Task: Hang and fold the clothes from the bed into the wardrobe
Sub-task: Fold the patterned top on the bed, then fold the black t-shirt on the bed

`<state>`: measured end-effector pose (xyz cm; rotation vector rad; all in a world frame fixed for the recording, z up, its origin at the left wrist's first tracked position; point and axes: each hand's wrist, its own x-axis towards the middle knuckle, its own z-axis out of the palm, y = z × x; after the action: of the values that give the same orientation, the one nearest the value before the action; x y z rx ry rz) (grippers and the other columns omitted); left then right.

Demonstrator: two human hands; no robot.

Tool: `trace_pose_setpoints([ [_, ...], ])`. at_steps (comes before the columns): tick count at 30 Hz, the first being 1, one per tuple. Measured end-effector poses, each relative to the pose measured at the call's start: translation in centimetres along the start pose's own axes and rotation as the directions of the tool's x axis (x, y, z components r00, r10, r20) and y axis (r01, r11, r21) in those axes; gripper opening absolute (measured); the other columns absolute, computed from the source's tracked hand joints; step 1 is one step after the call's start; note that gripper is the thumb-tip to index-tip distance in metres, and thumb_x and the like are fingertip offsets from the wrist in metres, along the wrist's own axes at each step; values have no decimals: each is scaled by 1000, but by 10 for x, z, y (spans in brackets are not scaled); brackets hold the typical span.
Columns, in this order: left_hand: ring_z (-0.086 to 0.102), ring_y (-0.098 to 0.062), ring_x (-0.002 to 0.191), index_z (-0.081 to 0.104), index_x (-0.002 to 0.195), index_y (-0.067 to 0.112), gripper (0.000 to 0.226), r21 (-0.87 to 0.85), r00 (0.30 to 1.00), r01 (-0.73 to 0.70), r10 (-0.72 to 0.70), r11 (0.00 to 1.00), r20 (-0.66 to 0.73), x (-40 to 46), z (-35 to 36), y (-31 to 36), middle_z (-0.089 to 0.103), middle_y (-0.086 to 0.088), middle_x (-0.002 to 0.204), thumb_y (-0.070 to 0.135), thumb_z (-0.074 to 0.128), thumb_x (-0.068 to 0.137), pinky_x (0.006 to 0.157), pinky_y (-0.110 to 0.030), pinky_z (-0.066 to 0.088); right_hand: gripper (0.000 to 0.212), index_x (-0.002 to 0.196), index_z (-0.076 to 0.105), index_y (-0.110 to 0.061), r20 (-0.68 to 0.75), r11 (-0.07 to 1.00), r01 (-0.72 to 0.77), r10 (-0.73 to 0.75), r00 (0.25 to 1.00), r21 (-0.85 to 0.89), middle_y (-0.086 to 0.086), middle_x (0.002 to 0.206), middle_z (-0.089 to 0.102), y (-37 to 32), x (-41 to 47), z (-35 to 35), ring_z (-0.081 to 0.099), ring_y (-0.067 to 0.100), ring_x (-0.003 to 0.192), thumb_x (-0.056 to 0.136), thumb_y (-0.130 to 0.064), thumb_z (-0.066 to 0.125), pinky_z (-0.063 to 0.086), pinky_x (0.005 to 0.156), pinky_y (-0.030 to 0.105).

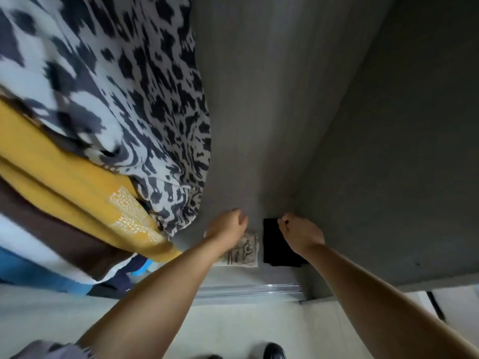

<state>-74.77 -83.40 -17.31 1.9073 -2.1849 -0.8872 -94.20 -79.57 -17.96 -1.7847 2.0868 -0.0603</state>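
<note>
Head | left hand [229,224] curled, grip unclear | right hand [300,233] pinches black cloth's [278,251] edge

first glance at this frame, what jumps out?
The black-and-white animal-print garment hanging at upper left, with a mustard-yellow one beside it. Lower centre, both hands reach down to the wardrobe floor: the left hand over a beige patterned folded piece, the right hand over a black folded item.
</note>
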Motion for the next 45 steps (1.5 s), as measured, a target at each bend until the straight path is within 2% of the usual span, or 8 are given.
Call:
trace_pose_setpoints([
  [4,54,-24,76,52,86,19,28,80,997,-77,76,994,20,-29,-52,24,55,-3,78,39,39,100,58,-29,31,37,103,60,-16,-57,992,-127,128,990,24,14,103,67,3,-46,-38,63,33,93,101,-39,32,40,66,31],
  [12,54,-28,71,41,64,17,40,155,921,-375,349,914,174,-77,-59,119,50,-2,64,37,43,98,63,-31,39,36,101,61,-16,-232,931,-353,365,902,93,14,103,67,45,-159,-83,63,35,92,98,-37,32,39,65,30],
  [16,58,-26,79,48,69,19,37,206,816,-563,498,800,295,-122,-28,186,55,2,73,44,43,95,72,-30,45,30,100,58,-16,-270,874,-475,485,832,104,16,105,66,94,-239,-103,63,35,93,98,-34,35,40,66,32],
  [25,60,-30,102,61,85,15,32,189,464,-882,720,432,516,-260,79,335,65,-11,106,39,42,96,78,-32,45,27,95,64,-15,-291,672,-732,726,623,109,9,101,67,216,-470,-118,64,29,92,99,-23,39,51,75,35],
  [28,60,-31,101,63,86,13,33,151,385,-919,751,363,536,-322,124,385,66,-12,105,36,41,96,77,-33,44,36,65,45,-22,-273,576,-784,812,515,231,1,75,58,253,-558,-109,55,24,71,99,-28,35,43,62,32],
  [36,55,-23,73,54,74,16,37,66,149,-988,792,137,592,-465,211,486,59,-2,79,40,39,98,54,-31,35,39,64,38,-14,-230,319,-871,942,246,375,2,63,49,325,-756,-99,39,21,55,101,-27,35,30,52,30],
  [39,53,-23,68,56,76,12,39,39,95,-995,792,90,603,-490,230,517,57,-4,76,39,39,99,53,-30,33,38,70,48,-13,-206,261,-873,960,190,411,3,73,61,340,-792,-92,51,21,61,101,-31,34,36,53,29],
  [45,41,-19,57,43,64,17,41,3,59,-997,775,74,629,-512,278,564,48,-1,66,37,40,99,50,-27,27,38,71,46,-16,-111,199,-860,980,166,470,1,74,58,379,-812,-69,60,23,69,102,-34,31,37,56,30],
])
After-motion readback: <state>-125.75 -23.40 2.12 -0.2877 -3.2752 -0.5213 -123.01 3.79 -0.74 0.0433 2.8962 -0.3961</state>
